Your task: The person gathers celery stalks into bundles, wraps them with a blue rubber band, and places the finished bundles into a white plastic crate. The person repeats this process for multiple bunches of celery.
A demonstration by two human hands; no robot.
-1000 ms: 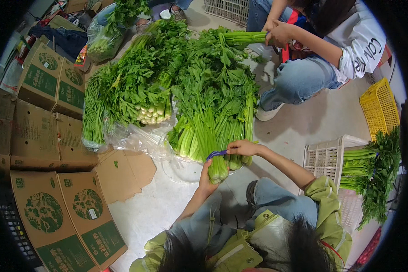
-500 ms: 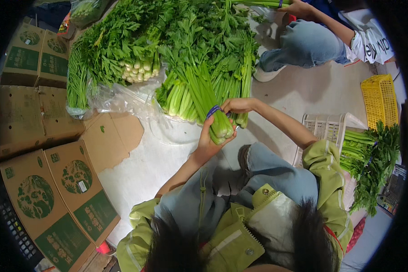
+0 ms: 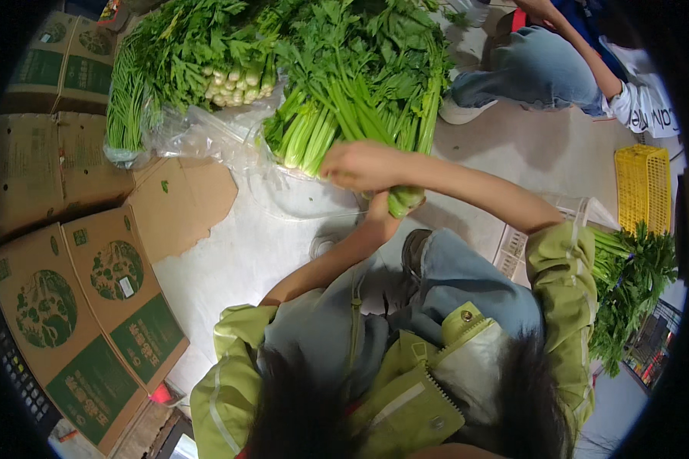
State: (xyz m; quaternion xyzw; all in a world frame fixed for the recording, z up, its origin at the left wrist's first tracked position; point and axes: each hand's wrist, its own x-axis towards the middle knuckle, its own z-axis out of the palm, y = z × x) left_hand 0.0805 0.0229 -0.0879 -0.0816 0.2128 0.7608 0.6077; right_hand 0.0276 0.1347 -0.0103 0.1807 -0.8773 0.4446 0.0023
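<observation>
A bunch of green celery lies across my left hand, which is closed around it from below near the pale root end. My right hand is over the stalks, its fingers curled and pointing left; what is in them is hidden. The purple band around this bunch is covered by the right hand. Beyond my hands, the bunch's leaves merge with a heap of leafy celery. Pale-ended celery stalks lie just left of the right hand.
Clear plastic wrap lies near bundled greens. Cardboard boxes are stacked at left beside flat cardboard. At right are a white crate, celery bunches and a yellow crate. Another person's jeans show far right.
My right hand has swung left across the top of the celery bunch, covering the purple band. The other person's hand has moved up, and the celery it held has left view.
</observation>
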